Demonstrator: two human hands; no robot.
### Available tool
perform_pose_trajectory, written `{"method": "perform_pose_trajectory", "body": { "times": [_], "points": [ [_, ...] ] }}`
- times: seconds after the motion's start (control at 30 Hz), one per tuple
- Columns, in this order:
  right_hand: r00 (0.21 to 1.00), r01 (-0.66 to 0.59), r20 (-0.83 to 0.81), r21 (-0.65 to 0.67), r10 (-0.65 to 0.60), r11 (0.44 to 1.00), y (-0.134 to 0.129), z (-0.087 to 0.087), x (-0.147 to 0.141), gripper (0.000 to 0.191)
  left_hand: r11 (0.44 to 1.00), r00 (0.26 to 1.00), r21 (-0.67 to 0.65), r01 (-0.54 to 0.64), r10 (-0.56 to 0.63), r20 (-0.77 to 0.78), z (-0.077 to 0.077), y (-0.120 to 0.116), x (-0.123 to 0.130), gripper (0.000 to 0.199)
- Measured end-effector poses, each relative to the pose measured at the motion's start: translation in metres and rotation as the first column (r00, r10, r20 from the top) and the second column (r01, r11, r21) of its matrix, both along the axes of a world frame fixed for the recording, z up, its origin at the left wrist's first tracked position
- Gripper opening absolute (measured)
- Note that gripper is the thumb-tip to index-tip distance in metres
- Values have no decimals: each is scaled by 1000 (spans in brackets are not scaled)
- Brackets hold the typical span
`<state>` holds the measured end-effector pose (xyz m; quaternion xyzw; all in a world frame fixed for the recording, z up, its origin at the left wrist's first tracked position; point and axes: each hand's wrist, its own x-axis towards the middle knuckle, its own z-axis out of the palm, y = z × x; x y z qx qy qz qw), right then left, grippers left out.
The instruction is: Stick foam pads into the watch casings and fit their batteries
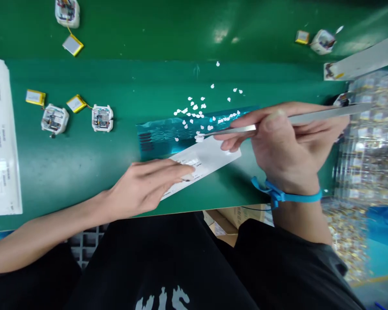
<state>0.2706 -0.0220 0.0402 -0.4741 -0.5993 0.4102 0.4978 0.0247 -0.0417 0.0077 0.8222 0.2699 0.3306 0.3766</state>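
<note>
My right hand (284, 142) is closed around metal tweezers (245, 129). Their tips meet a small white piece (199, 137) at the upper edge of a white label strip (218, 154). My left hand (151, 183) grips the strip, its fingertips together on the printed part; what lies under them is hidden. Behind the strip is a clear bluish film (164, 137), with several small white round stickers (195, 114) scattered on and beyond it. A blue wrist strap (278, 196) circles my right wrist.
On the green mat (132, 86), white device housings (102, 118) with circuit boards are wired to yellow-edged batteries (76, 103). Printed white sheets (0, 142) lie at the left. Clear trays (371, 142) with many small parts fill the right side. A long white bar (368, 58) reaches in there.
</note>
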Motion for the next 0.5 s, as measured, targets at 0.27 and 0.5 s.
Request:
{"method": "perform_pose_trajectory", "body": {
  "times": [0.27, 0.5],
  "points": [
    [991, -132, 33, 14, 131, 991, -3, 7, -40, 21, 747, 968, -664, 14, 156, 195, 18, 13, -8, 45],
    [986, -152, 67, -39, 155, 988, -6, -10, -42, 18, 691, 966, -719, 75, 128, 223, 15, 11, -10, 47]
  ]
}}
